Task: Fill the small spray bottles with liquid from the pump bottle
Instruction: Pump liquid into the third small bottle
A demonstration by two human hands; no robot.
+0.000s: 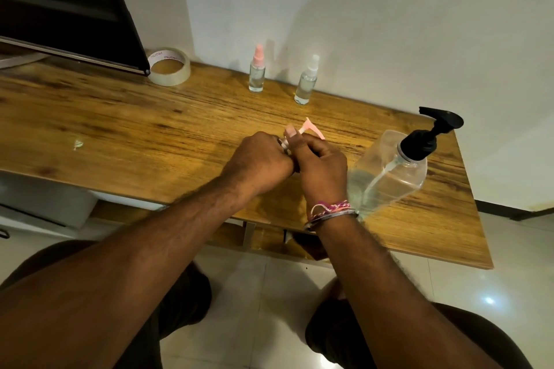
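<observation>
Both my hands meet over the middle of the wooden table (126, 117). My left hand (260, 159) is curled round something small, most likely the body of a third small spray bottle, though my fingers hide nearly all of it and I cannot confirm it. My right hand (322, 171) is curled against it from the other side and pinches the pink spray head (290, 130), whose thin dip tube (311, 128) juts out past my knuckles, bent and clear of any bottle. I judge the head to be off or coming off, so filling of this one is not yet begun. Two more small spray bottles stand upright near the wall, well apart from my hands: the pink-capped bottle (257, 73) and, to its right, the white-capped bottle (306, 84), both capped and both showing clear liquid. The pump bottle (389, 174) stands just beside my right wrist, black pump head (431, 132) on top, liquid only in its lower part. Handling assessment: the small bottle should be light, rigid and smooth, slippery if wetted, so it is best held round the body. The dip tube is soft and easily kinked; hold the head by its collar. The pump bottle is the heavier item and thin-walled; steady it low on the body. A tape roll (169, 66) lies at the rear left.
</observation>
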